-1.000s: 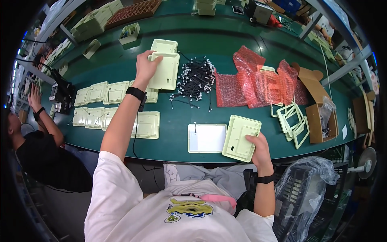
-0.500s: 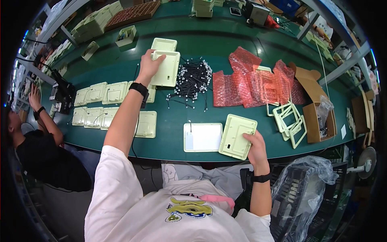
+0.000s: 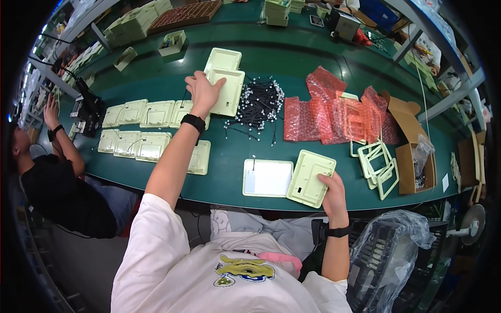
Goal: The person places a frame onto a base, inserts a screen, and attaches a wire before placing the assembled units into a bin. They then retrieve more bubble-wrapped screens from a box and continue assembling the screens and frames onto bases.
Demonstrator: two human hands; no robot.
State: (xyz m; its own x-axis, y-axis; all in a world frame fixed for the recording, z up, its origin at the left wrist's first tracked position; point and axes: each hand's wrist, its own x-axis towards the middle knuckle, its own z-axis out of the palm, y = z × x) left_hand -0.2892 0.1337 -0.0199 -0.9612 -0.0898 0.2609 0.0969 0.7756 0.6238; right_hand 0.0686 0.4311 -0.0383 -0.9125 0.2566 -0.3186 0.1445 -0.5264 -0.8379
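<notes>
My right hand (image 3: 334, 194) grips the right edge of a pale green plastic cover (image 3: 309, 176), thumb on top, near the table's front edge. Overlapped by its left side is a pale green frame with a white panel (image 3: 275, 178) inside, and a short black cable stands up at its top left. Farther off, my left hand (image 3: 204, 95) has its fingers spread, with the thumb over the edge of another pale green cover (image 3: 230, 93). That cover rests partly on one more cover (image 3: 224, 58) behind it. Beside them lies a pile of black cables with white ends (image 3: 260, 104).
Two rows of pale green covers (image 3: 157, 113) lie to the left. Red bubble wrap (image 3: 323, 117), loose pale green frames (image 3: 380, 166) and an open cardboard box (image 3: 412, 156) are on the right. A co-worker (image 3: 68, 182) sits at far left. A plastic-wrapped crate (image 3: 386, 250) stands below the table edge.
My left hand's fingers have lifted off the far cover and spread apart. The whole view has shifted slightly. My right hand keeps its hold on the near cover.
</notes>
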